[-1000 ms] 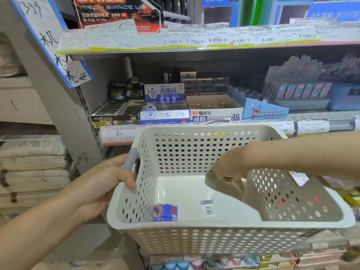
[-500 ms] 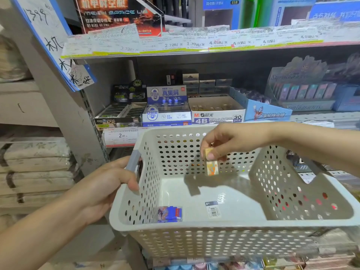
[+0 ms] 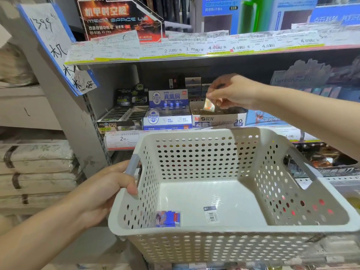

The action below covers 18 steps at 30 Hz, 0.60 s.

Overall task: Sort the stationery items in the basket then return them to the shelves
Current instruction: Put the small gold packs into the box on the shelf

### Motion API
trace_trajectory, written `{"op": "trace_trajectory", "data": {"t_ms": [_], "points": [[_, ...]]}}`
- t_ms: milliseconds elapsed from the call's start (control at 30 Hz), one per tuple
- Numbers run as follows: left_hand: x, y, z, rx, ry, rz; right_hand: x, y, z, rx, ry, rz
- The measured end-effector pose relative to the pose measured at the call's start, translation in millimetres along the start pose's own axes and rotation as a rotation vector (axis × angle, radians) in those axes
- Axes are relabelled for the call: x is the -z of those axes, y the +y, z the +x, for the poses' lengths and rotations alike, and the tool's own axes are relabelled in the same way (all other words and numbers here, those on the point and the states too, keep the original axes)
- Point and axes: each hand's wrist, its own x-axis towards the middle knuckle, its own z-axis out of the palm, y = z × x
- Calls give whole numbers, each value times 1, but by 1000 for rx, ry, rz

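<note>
Left hand: the left hand (image 3: 109, 191), lower left of the frame, grips the grey handle of the white basket (image 3: 224, 229).
Right hand: the right hand (image 3: 232, 92), upper centre, pinches a small eraser (image 3: 208, 105) between thumb and fingers.
Change: a second ago that hand reached into the basket; it has since lifted the eraser up over the open eraser box (image 3: 219, 118) on the shelf.
Meaning: this eraser looks about to be shelved.
Left over: one blue packet (image 3: 168, 218) lies at the basket's near left corner.

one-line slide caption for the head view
Right hand holds an eraser over the eraser box; left hand grips the basket.
</note>
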Motion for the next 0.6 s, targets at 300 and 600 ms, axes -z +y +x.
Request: {"op": "trace_trajectory", "data": {"t_ms": [300, 600], "points": [[3, 0, 0, 6, -17, -15, -4, 20, 63, -87, 104, -437], [7, -1, 1, 1, 10, -14, -14, 44, 73, -122, 155, -676]]}}
